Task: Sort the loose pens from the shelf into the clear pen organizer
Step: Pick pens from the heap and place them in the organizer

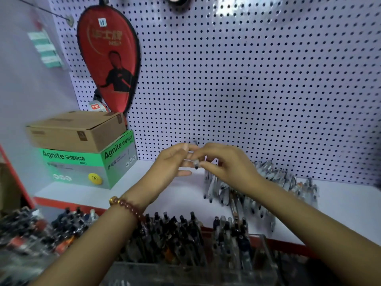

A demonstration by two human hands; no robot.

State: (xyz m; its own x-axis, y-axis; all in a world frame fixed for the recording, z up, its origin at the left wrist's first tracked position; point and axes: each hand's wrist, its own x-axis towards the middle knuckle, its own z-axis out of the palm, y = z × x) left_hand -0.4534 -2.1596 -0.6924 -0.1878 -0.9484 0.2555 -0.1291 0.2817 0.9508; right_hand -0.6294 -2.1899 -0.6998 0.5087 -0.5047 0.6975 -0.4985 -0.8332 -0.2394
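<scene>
A pale lilac perforated pegboard wall (247,79) rises behind a white red-edged shelf (340,213), a red teardrop-shaped fabric paddle case (109,58) hanging on it at upper left.

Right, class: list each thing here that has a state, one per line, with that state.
Pen: in the air between the hands.
Right hand: pinches the pen.
Left hand: at the pen, grip blurred.
Loose pens: piled on the shelf.
Pen organizer: holds upright pens.
Cardboard box: closed, on the green box.
</scene>
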